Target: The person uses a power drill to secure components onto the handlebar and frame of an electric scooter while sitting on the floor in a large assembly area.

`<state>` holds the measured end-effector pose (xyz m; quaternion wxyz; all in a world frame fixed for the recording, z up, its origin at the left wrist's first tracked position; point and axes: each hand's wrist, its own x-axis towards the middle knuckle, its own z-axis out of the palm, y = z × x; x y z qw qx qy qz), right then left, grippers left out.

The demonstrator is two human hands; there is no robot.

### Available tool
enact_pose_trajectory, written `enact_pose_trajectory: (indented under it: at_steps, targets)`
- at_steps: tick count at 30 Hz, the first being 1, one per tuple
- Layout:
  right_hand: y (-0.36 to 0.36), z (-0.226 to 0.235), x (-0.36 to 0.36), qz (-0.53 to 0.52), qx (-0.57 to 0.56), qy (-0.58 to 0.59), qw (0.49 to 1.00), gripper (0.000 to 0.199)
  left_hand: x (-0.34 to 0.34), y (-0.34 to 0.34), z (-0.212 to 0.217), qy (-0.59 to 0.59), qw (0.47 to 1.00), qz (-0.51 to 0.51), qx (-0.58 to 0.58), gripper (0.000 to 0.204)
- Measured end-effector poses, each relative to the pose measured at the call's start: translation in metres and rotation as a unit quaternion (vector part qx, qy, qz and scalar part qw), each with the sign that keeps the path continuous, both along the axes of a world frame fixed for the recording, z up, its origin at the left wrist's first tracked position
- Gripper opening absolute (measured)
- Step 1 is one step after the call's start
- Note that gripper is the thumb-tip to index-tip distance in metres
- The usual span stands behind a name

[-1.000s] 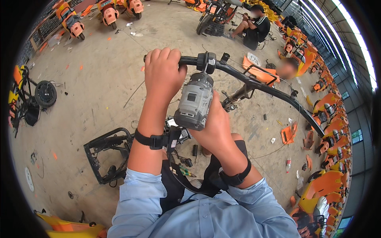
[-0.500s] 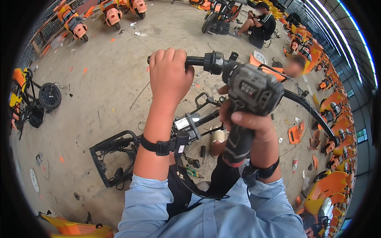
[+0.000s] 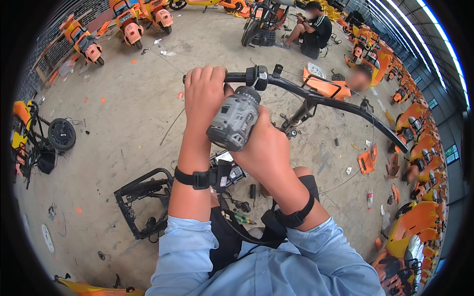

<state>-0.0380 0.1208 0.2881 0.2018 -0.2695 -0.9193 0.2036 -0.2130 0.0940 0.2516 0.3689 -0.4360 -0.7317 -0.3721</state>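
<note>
Above the concrete floor, the left hand is wrapped tight around the black handlebar (near its left end), while the right hand clutches a grey power drill pointed at the bar's clamp.

drill: matt grey plastic | handlebar: black metal | floor: rough concrete

The right hand swung the grey drill back up, its nose against the handlebar clamp.
</note>
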Motion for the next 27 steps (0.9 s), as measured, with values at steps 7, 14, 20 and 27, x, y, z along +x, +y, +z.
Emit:
enact_pose_trajectory:
  at_steps: [7, 14, 20, 27]
  targets:
    - [-0.003, -0.002, -0.006, -0.005, 0.005, 0.008, 1.000, 0.070, -0.002, -0.003, -0.001, 0.003, 1.000, -0.021, 0.000, 0.029]
    - [0.028, 0.002, 0.024, 0.142, -0.124, 0.080, 0.979, 0.081, 0.002, -0.005, 0.000, -0.023, 1.000, 0.005, -0.002, 0.025]
    - [0.070, 0.011, 0.042, 0.246, -0.445, 0.122, 0.852, 0.052, 0.006, -0.008, 0.003, -0.044, 0.998, 0.031, -0.030, 0.023]
    - [0.026, 0.018, 0.031, 0.108, -0.460, 0.147, 0.869, 0.050, 0.006, 0.004, -0.002, -0.021, 0.999, 0.036, -0.014, 0.023]
